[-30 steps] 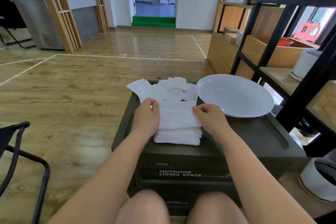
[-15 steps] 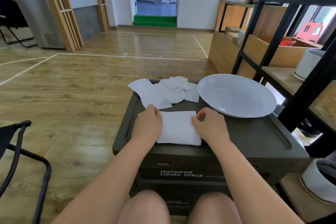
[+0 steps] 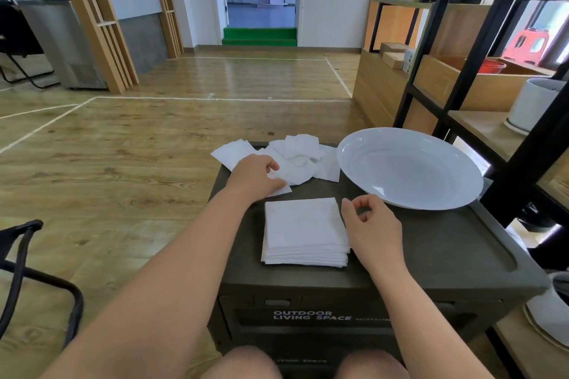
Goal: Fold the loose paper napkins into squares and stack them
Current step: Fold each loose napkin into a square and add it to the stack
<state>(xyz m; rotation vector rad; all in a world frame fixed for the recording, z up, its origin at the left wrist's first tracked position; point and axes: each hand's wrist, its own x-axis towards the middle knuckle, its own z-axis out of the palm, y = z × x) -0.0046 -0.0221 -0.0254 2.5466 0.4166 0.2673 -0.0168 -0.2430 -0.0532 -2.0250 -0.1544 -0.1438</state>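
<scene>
Chair legs, black and thin, show at my far left on the wood floor. Next I see my left hand lying on the loose napkins. Its fingers curl down onto one white sheet at the near edge of the pile, and the thumb sits under that sheet's corner, so it looks like a pinch. The loose napkins lie in a messy heap at the back of the dark counter, and one flat sheet sticks out past the back left edge. Nearer to me, in the middle of the counter, sits the stack of folded napkins. It is square and neat, with many thin layers showing on its near side. My right hand is just beside the stack's right edge. Its fingers are bent in, with thumb and first finger almost meeting, and they hold nothing. I cannot tell if the hand touches the stack. Further right a big white bowl rests on the back right of the counter, close to the loose napkins. A black shelf frame stands at the far right.
</scene>
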